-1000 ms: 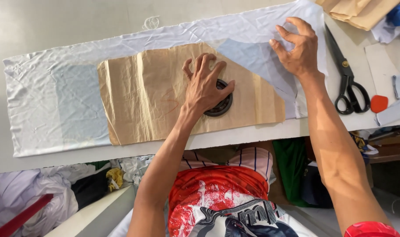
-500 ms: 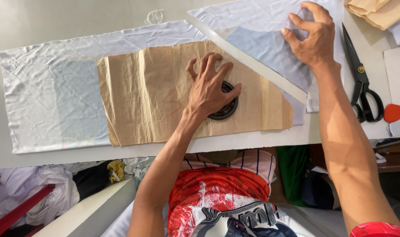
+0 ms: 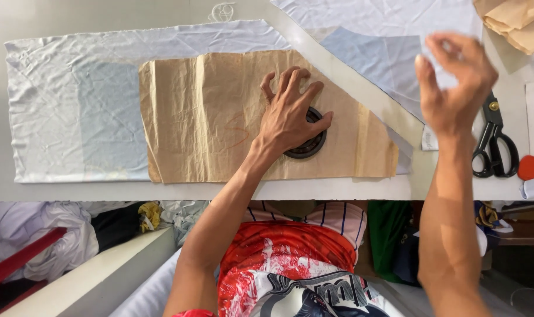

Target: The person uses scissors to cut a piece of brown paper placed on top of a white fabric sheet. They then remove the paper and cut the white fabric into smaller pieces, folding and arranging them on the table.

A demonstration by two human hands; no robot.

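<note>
My left hand (image 3: 287,114) lies flat with fingers spread on a brown paper pattern (image 3: 208,117), its palm pressing a dark round weight (image 3: 311,147). The pattern rests on a long strip of white fabric (image 3: 73,105) spread on the pale table (image 3: 337,191). My right hand (image 3: 454,82) is raised at the right and pinches the edge of a cut-off piece of white fabric (image 3: 384,35), which sits apart from the strip across a diagonal gap.
Black-handled scissors (image 3: 492,141) lie at the right, beside a small orange object (image 3: 531,167). Folded brown paper (image 3: 513,23) is stacked at the top right corner. Heaps of cloth (image 3: 44,235) lie below the table's front edge.
My right hand has lifted and drawn the cut white piece away to the upper right, opening a diagonal gap. My left hand has stayed on the weight.
</note>
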